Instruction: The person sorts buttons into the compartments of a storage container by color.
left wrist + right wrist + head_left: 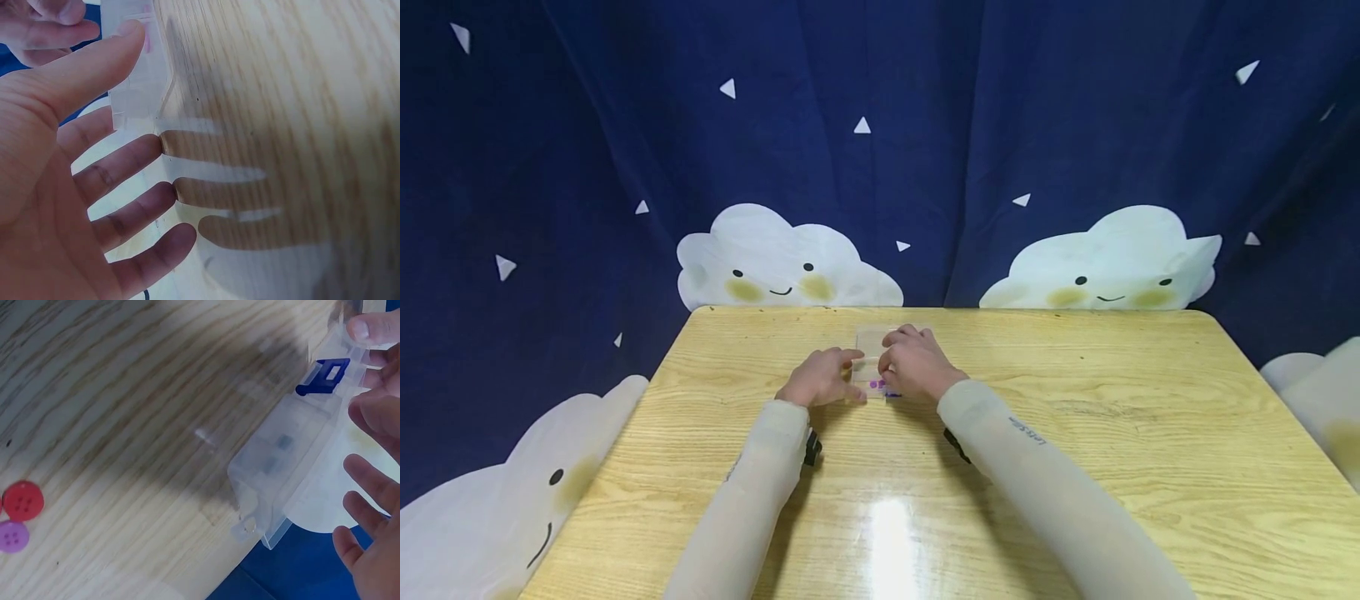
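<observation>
A clear plastic box [868,367] lies toward the back of the table, between my two hands. Its dark blue latch [325,376] shows in the right wrist view. My left hand [820,379] is at the box's left side, fingers spread and nearly straight. Its thumb lies against the box wall, with the index finger partly hidden behind the box in the left wrist view. My right hand [917,362] hovers over the right part of the box, fingers loosely bent, gripping nothing visible. Small purple spots [877,384] show at the box's near side.
In the right wrist view a red button [24,500] and a purple button [12,536] lie on the wooden table [1075,467]. Behind the table hangs a dark blue curtain [925,150] with cloud prints.
</observation>
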A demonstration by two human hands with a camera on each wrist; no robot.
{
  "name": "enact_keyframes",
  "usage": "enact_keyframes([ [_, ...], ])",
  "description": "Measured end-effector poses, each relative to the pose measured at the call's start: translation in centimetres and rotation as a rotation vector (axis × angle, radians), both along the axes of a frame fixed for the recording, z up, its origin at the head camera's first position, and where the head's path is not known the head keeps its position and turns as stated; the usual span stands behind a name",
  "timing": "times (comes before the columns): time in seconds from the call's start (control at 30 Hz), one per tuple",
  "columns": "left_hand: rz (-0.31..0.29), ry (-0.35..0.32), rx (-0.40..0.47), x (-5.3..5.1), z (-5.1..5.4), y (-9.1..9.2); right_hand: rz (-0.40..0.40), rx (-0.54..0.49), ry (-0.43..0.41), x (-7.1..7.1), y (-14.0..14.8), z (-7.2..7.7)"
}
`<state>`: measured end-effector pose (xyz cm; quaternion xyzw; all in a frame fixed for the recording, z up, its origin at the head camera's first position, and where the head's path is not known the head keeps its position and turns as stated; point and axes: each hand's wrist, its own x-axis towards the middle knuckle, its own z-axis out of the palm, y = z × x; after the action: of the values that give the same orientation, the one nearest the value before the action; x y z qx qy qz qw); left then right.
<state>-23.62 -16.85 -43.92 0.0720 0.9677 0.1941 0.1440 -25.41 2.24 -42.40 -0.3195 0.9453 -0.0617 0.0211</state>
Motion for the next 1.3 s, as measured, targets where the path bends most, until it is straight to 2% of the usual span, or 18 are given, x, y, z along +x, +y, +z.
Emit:
enact_keyframes([
  [0.37,0.015,-0.006,0.014,-0.2,-0.4,0.1,-0.020,0.025,0.028,-0.5,1.2,0.1],
  [0.6,0.013,-0.011,0.031,-0.1,-0.2,0.1,-0.053,-0.017,0.028,-0.8,2.7,0.7],
  [0.83,0.015,-0.027,0.040,0.0,-0.1,0.3,-0.049,-0.042,0.075,-1.1,4.8,1.0],
  [1.13,-0.009,-0.015,0.034,0.2,-0.1,0.1,-0.022,-0.055,0.139,-0.8,8.3,0.4],
  [1.3,-0.004,-0.011,0.045,0.2,-0.1,-0.1,-0.025,-0.047,0.128,-0.7,9.8,0.1],
])
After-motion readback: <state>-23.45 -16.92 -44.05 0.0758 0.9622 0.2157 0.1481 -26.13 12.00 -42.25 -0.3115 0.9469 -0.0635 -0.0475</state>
